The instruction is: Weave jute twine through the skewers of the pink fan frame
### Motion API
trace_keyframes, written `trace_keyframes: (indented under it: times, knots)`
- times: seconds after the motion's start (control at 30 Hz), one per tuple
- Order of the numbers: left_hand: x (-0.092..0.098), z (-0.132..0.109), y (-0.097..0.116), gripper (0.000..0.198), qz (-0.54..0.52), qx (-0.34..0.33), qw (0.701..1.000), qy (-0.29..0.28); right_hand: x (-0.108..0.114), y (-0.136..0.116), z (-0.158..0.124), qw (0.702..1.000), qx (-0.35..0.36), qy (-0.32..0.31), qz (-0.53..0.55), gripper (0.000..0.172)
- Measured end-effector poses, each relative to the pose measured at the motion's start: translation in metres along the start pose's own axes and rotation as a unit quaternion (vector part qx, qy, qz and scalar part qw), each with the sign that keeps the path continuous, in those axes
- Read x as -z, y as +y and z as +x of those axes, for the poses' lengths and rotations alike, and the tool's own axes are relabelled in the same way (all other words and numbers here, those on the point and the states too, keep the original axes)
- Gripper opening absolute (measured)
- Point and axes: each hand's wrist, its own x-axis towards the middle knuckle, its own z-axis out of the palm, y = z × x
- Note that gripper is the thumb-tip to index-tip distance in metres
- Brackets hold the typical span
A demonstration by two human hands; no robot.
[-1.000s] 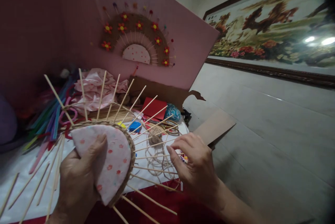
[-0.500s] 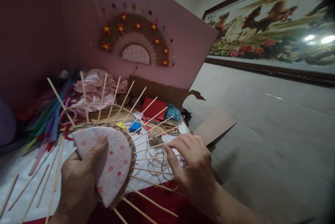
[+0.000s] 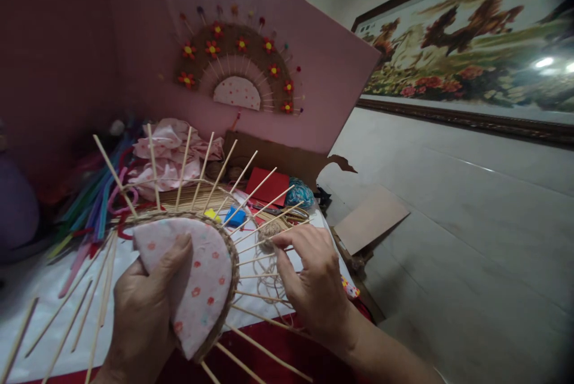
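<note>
My left hand (image 3: 143,306) grips a half-round panel (image 3: 208,276) covered in pale pink cloth with red flower prints, its thumb lying on the front. Braided twine edges the curve, and thin wooden sticks (image 3: 224,170) fan out from it. A loose strand of twine (image 3: 255,216) runs in and out among the upper sticks towards my right hand (image 3: 314,279). There, thumb and fingertips are pinched together at the stick ends, on what looks like that strand. Behind the sticks lie a ball of twine (image 3: 269,231) and loose twine coils (image 3: 266,285).
A finished half-round fan piece with flowers (image 3: 233,43) hangs on the pink board (image 3: 332,73). On the white-covered table lie loose sticks (image 3: 58,336), coloured pipe cleaners (image 3: 96,198), pink cloth (image 3: 168,154), red paper (image 3: 268,185) and blue yarn (image 3: 299,194). Cardboard (image 3: 372,219) leans by the tiled wall.
My right hand has shifted slightly left and up, closer to the panel, still pinching. My left hand keeps its hold on the panel. The whole view has shifted a little.
</note>
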Motion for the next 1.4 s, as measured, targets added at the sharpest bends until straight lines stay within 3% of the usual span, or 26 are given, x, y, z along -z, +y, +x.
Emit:
trace_keyframes:
  times: [0.27, 1.4]
  knots:
    - [0.0008, 0.0001, -0.0015, 0.032, 0.018, -0.001, 1.000, 0.000, -0.0024, 0.0001, -0.0032, 1.000, -0.002, 0.024, 0.016, 0.008]
    - [0.0024, -0.0030, -0.0007, 0.033, 0.034, 0.005, 0.999, -0.006, 0.0052, -0.0080, -0.0085, 1.000, 0.003, 0.013, 0.017, 0.009]
